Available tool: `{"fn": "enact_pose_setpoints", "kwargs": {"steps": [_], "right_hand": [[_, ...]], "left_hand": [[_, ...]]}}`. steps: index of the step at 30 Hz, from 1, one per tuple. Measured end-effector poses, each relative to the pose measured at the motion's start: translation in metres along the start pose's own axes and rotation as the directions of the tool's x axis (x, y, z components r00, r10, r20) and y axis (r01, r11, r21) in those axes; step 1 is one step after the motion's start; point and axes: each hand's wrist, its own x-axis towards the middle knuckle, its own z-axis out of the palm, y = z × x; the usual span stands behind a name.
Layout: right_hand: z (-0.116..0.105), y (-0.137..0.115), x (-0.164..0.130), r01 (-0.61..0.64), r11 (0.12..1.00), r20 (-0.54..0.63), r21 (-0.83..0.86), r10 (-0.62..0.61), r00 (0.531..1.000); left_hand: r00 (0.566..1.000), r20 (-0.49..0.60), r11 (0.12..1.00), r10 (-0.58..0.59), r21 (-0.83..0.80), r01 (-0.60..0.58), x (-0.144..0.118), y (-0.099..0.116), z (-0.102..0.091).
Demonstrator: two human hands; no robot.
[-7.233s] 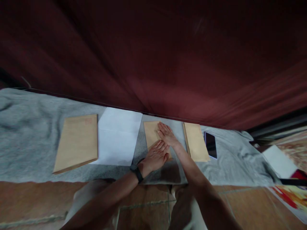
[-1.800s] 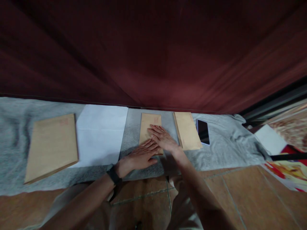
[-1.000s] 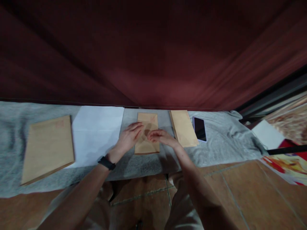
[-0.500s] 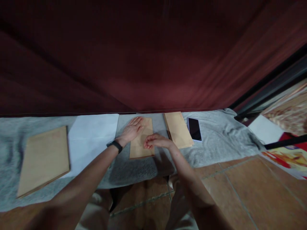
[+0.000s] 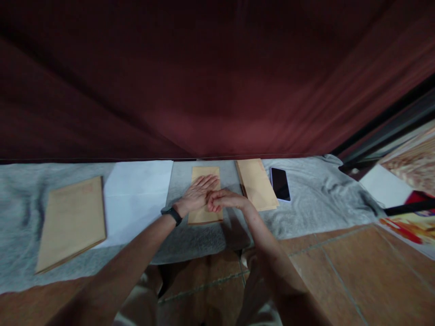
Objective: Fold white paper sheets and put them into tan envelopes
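Observation:
A small brown envelope (image 5: 203,216) lies on the grey cloth (image 5: 306,213) in front of me. My left hand (image 5: 197,194), with a black band on its wrist, rests flat on the envelope with fingers spread. My right hand (image 5: 224,199) sits on the envelope's right side with its fingers curled, touching the left hand. Whether the curled fingers pinch the envelope's edge cannot be made out.
A stack of brown envelopes (image 5: 256,183) lies just right of my hands, with a dark phone (image 5: 280,183) beside it. To the left are a white sheet (image 5: 136,194) and a large brown envelope (image 5: 73,222). A dark red curtain (image 5: 204,81) hangs behind.
My left hand slid from the envelope's near end up to its top, then came back to the middle. My right hand went from flat to curled.

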Motion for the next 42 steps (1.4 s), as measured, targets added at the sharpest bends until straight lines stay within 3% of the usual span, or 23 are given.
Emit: {"fn": "enact_pose_setpoints", "kwargs": {"steps": [4, 11, 16, 20, 30, 35, 42], "right_hand": [[0.001, -0.009, -0.009, -0.014, 1.000, 0.042, 0.007, 0.014, 0.999], [-0.001, -0.015, -0.021, 0.188, 0.976, -0.072, 0.113, -0.181, 0.981], [-0.006, -0.009, -0.022, 0.146, 0.982, -0.120, 0.116, -0.132, 0.984], [-0.008, -0.001, -0.022, 0.100, 0.994, -0.160, 0.045, -0.092, 0.983], [-0.009, 0.018, -0.010, 0.054, 0.993, -0.262, -0.106, -0.080, 0.962], [-0.003, 0.021, -0.004, 0.030, 0.967, -0.360, -0.251, -0.122, 0.925], [0.006, 0.025, 0.004, 0.014, 0.945, -0.458, -0.326, -0.171, 0.872]], "left_hand": [[0.999, 0.013, 0.999, 0.031, -0.037, -0.031, -0.012, 0.017, -0.001], [0.995, -0.082, 0.976, 0.053, -0.205, -0.069, -0.041, 0.037, 0.001], [0.998, 0.020, 0.954, 0.061, -0.294, -0.052, -0.069, 0.044, -0.006], [0.995, 0.003, 0.919, 0.099, -0.383, -0.090, -0.084, 0.043, -0.017], [0.997, -0.061, 0.870, 0.042, -0.489, -0.066, -0.092, 0.037, -0.018], [0.997, -0.061, 0.848, 0.052, -0.524, -0.076, -0.094, 0.032, -0.016], [0.985, -0.168, 0.852, 0.036, -0.509, -0.118, -0.092, 0.037, -0.006]]}}
